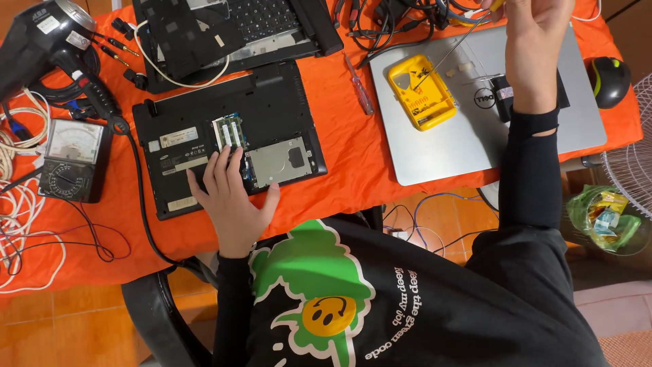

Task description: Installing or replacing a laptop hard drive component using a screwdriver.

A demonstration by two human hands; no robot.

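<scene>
An upside-down black laptop [197, 129] with its bottom cover off lies on the orange cloth, showing green memory sticks [229, 130] and a silver drive [278, 162]. My left hand [231, 197] rests flat on it, fingertips beside the memory sticks. My right hand [536, 41] is raised over a closed silver laptop [435, 153] and grips a thin screwdriver [458, 44] whose tip points at a yellow bit case [421, 92] lying on that lid.
A black heat gun [47, 34] and an analog multimeter [71, 160] with white and black cables lie at left. Another opened laptop [231, 27] and tangled wires are at the back. A red screwdriver [358, 85], a mouse [609, 78] and a fan grille [635, 156] are at right.
</scene>
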